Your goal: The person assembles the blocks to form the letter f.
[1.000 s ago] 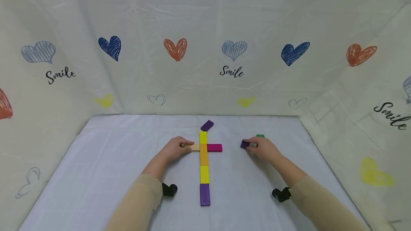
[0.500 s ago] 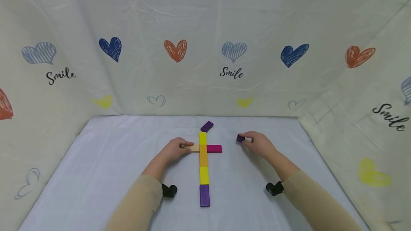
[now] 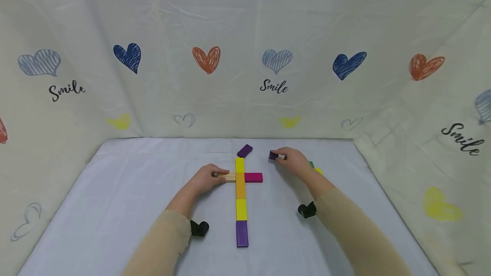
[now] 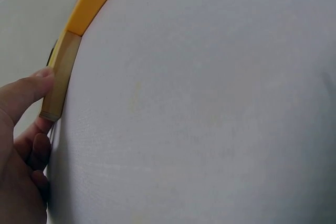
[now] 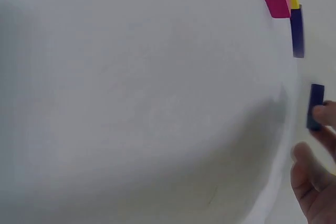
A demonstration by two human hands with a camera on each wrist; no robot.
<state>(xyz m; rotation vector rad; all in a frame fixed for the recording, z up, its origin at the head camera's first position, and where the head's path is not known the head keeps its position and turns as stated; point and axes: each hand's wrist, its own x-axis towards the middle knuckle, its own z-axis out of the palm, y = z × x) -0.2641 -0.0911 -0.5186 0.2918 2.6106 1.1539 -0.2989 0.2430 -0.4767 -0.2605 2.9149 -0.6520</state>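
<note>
My left hand (image 3: 207, 179) grips a plain wooden block (image 4: 64, 72) by its outer end, thumb on one side and finger on the other. Its inner end meets the orange block (image 3: 240, 185). Opposite, a magenta block (image 3: 253, 177) sticks out to the right. Above the orange lies a yellow block (image 3: 239, 165), topped by a slanted purple block (image 3: 244, 150). Below it come another yellow block (image 3: 241, 210) and an upright-lying purple block (image 3: 242, 234). Right of the slanted piece, my right hand (image 3: 294, 163) pinches a dark purple block (image 5: 315, 100) between thumb and fingers.
A green block (image 3: 311, 164) and a yellow block (image 3: 319, 170) show partly behind the right forearm. White cloth (image 3: 134, 191) covers the table. A heart-printed curtain (image 3: 230, 105) stands along the back and both sides.
My right hand has moved left and away from me with the dark purple block, toward the slanted purple one. Green and yellow blocks now show behind its arm. The left hand keeps its hold.
</note>
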